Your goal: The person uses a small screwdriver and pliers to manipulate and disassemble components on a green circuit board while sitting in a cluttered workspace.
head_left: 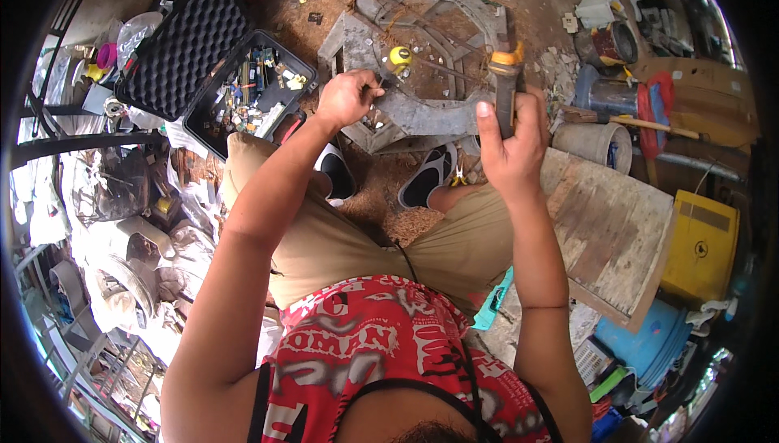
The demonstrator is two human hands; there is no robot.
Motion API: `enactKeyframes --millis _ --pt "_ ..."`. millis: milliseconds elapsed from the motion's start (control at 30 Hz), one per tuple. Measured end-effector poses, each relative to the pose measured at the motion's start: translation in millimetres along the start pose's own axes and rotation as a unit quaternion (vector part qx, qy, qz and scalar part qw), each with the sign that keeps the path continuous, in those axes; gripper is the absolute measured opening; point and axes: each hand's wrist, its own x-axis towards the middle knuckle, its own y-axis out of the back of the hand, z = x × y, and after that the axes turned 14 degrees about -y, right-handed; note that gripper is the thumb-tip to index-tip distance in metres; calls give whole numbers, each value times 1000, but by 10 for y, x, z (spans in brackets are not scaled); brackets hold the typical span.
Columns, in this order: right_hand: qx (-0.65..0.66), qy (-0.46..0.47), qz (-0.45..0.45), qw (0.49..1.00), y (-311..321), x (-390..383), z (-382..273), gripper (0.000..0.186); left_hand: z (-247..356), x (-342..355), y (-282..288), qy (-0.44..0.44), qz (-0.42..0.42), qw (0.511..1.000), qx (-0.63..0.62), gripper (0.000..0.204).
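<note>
My right hand (515, 139) is wrapped round a long dark tool with an orange-yellow band (507, 62), its thumb pointing up along it; the tool's exact kind is unclear. The fingers of my left hand (349, 98) are pinched together at the left near part of a grey octagonal frame (434, 116). Whatever they hold, if anything, is too small to make out. Over the frame's inner part lies a yellow rounded object (399, 58), with small pale fragments scattered around it. The frame sits on the ground beyond my feet.
An opened black case (191, 122) with foam in its lid holds many small parts at left. To the right are a grey bucket (580, 144), a worn wooden board (604, 232), a yellow box (702, 244) and a blue tub (641, 341). Pliers (459, 176) lie near my right foot.
</note>
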Motion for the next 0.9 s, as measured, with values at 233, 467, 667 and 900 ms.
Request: enactKeyframes --millis 233,467,667,900 --pt "-145 -116 -200 962 -848 -584 1015 30 62 -12 41 38 -22 999 16 16" --pt "-141 -74 -204 966 -1152 -739 1190 41 274 -100 122 -15 -29 998 56 14" --pt "-41 -68 -110 991 -814 -591 869 39 606 -67 313 -67 -91 982 148 13" --pt "414 -440 -476 639 -37 -302 239 55 1058 83 513 -233 -144 925 264 15"
